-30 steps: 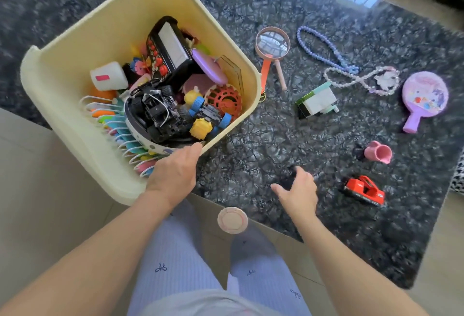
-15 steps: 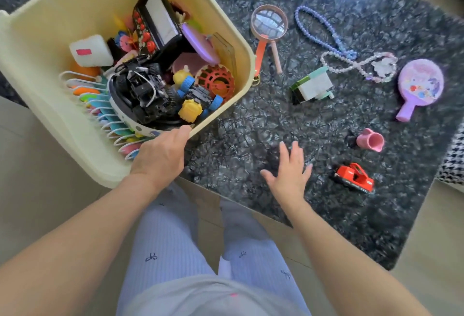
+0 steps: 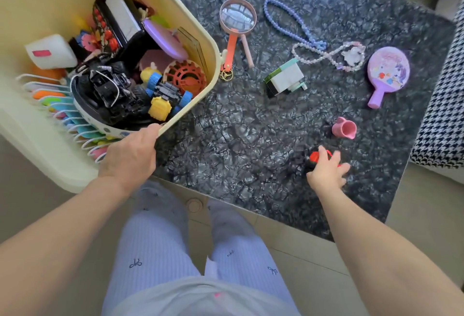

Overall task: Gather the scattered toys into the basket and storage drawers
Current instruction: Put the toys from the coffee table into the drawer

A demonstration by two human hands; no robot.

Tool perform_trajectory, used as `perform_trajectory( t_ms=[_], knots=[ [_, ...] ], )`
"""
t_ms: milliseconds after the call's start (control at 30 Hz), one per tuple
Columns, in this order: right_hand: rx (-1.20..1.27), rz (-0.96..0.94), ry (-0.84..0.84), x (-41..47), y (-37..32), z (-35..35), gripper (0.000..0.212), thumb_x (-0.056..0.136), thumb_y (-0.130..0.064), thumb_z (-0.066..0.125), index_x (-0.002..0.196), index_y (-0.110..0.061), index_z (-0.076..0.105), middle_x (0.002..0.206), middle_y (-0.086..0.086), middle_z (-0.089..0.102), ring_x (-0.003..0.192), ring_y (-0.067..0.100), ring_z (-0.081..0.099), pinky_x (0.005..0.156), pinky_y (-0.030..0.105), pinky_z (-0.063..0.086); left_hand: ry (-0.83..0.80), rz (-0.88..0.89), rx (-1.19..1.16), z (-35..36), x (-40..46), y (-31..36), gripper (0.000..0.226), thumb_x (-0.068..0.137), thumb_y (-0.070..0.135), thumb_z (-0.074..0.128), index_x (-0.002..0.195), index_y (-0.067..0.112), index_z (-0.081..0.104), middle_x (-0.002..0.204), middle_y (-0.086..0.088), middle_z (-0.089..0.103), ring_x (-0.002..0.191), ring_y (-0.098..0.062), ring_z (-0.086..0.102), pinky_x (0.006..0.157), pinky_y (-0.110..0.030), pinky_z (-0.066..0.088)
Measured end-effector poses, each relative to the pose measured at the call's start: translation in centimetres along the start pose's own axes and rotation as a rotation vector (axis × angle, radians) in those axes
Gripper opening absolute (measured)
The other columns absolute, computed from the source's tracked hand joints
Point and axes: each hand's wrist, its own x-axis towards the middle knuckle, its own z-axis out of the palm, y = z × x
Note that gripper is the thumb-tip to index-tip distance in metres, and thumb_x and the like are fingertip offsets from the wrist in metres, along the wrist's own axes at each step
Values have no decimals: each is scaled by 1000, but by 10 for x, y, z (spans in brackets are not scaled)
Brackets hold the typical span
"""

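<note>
While the right hand [image 3: 326,168] drops over the red toy car [image 3: 316,156] near the table's front edge, fingers spread and only partly curled, not clamped yet, a sloppy grab could skid it off the dark marble table [image 3: 251,145]. Car's small, glossy red w/ black parts, mostly hidden. Left hand [image 3: 130,157] is wrapped on the yellow basket [image 3: 198,39] rim; basket overhangs the edge, packed w/ toys, so letting go could tip it.

My left hand [image 3: 130,157] grips the near rim of the pale yellow plastic basket [image 3: 211,47] at the left of the dark marble table [image 3: 238,145], while my right hand [image 3: 326,171] covers the small red toy car [image 3: 316,156] just before the little pink plastic cup [image 3: 344,128].
</note>
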Motion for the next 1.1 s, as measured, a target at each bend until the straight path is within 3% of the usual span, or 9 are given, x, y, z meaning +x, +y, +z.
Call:
perform_trajectory(
  t_ms=[167,367,467,567,733,833,933,1033,1100],
  knots=[
    [-115,-252,108,-18,-27,0,55,89,-32,59,137,-28,33,123,7,57,117,30,49,92,42,37,26,5,8,0,0,-2,43,58,-12,71,95,2,54,61,-13,57,47,-33,59,32,-32,40],
    [669,-694,156,-82,-115,-41,52,83,-21,68,130,-15,47,117,0,58,111,20,51,93,29,40,58,30,8,-5,0,-4,51,49,-6,78,92,7,54,57,-4,56,44,-26,57,28,-23,32],
    [765,-961,229,-124,-171,-81,51,82,-18,69,128,-11,49,113,-4,55,105,18,52,93,25,41,68,28,-37,-2,1,-7,52,50,-3,77,92,12,51,59,-1,57,47,-24,58,29,-23,33],
    [736,-1192,156,-163,-231,-101,49,82,-21,66,126,-9,50,109,3,61,100,21,58,90,29,46,72,-29,-64,-1,0,-13,52,47,-3,79,91,15,57,59,3,58,47,-20,59,30,-26,37],
    [796,-1095,-177,-206,-315,-101,24,84,-30,65,103,-19,57,89,0,64,89,20,64,84,40,53,86,69,-62,3,2,-38,53,51,3,77,94,18,50,63,3,60,50,-18,61,32,-24,40],
    [983,-883,-328,-217,-349,-95,46,86,-31,63,123,-7,50,85,-9,53,99,25,63,92,46,50,87,113,-88,2,3,-50,43,48,3,76,82,16,54,61,3,58,50,-19,61,32,-24,38],
    [960,-859,-244,-222,-350,-81,52,90,-26,57,135,-8,41,97,-7,54,107,21,58,98,44,47,115,135,-124,-3,2,-58,36,52,7,74,76,17,49,59,3,56,49,-18,61,34,-23,37],
    [965,-962,-114,-237,-320,-53,42,91,-19,52,132,-15,45,108,-2,62,102,17,62,93,40,51,218,136,-144,-7,-15,-61,12,72,12,59,84,15,60,68,1,60,57,-19,62,41,-24,39],
    [1038,-1061,8,-252,-292,-28,31,93,-11,50,123,-17,52,103,-1,64,93,19,65,86,37,54,382,138,-147,-4,-40,-64,29,76,8,47,100,8,64,88,-4,66,78,-21,64,59,-31,52]
  ],
)
